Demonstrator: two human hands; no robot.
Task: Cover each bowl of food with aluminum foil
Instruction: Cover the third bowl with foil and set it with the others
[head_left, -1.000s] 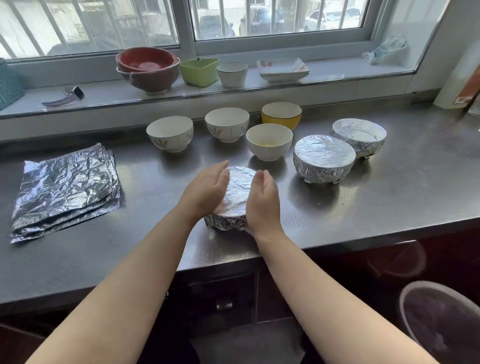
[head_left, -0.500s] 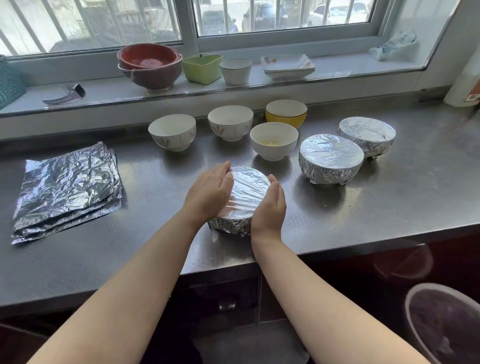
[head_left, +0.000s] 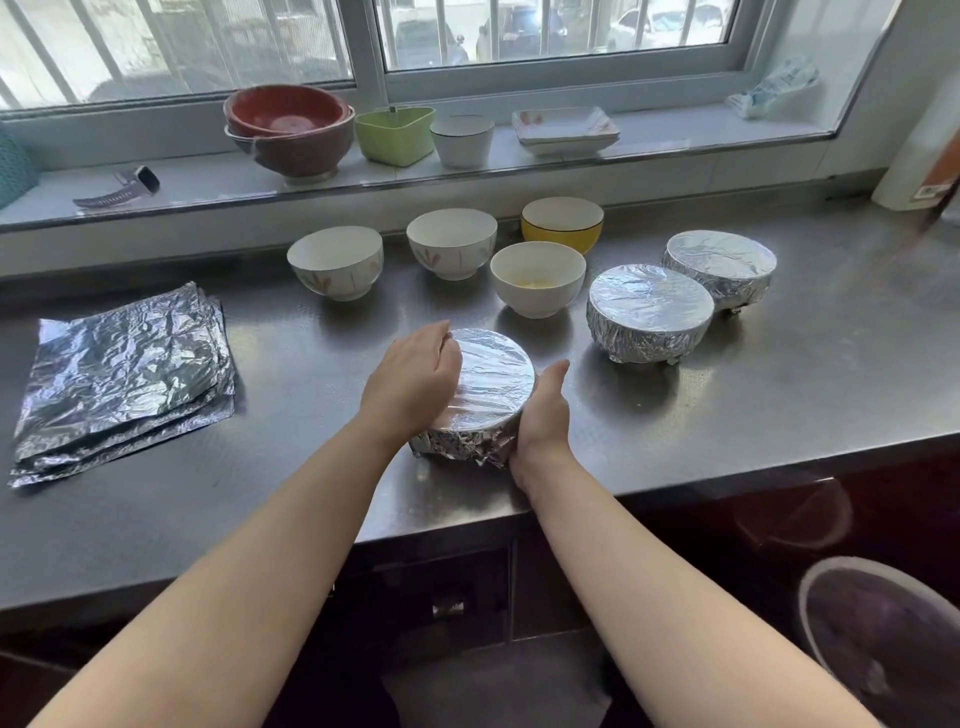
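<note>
A foil-wrapped bowl (head_left: 493, 384) stands near the steel counter's front edge. My left hand (head_left: 415, 379) cups its left side, fingers curved over the rim. My right hand (head_left: 543, 415) presses against its right side, fingers wrapped round the foil wall. Two more foil-covered bowls (head_left: 649, 312) (head_left: 722, 267) stand to the right. Uncovered bowls sit behind: a white one with yellow food (head_left: 537, 278), two white patterned ones (head_left: 337, 262) (head_left: 452, 243) and a yellow one (head_left: 563, 223). A stack of foil sheets (head_left: 124, 374) lies at the left.
The window sill holds stacked red bowls (head_left: 291, 130), a green container (head_left: 395, 134), a white cup (head_left: 462, 140), white dishes (head_left: 566, 130) and a small tool (head_left: 119, 189). A bin (head_left: 883, 639) stands on the floor at lower right. The counter edge (head_left: 727, 467) runs below my hands.
My hands have slid from the bowl's top down around its sides, the right hand moving to the right wall. The foil top shows more fully.
</note>
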